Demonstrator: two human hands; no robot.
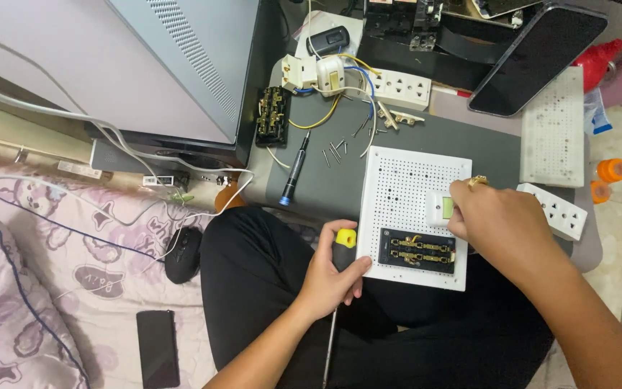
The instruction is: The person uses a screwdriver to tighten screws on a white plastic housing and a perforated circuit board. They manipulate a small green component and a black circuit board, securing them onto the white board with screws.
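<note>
Hands at a white perforated board (pixel 404 180)

Left hand (pixel 329 277) is closed round a screwdriver (pixel 345 245); right hand (pixel 502 223) pinches the small switch module (pixel 442 207) near the board's right edge. The board looks light and stiff, best held by its edges.

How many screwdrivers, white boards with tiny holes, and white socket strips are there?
Screwdrivers: 2, one in the left hand, one blue-tipped on the table
Perforated white boards: 2
White socket strips: 2
Total: 6
</note>
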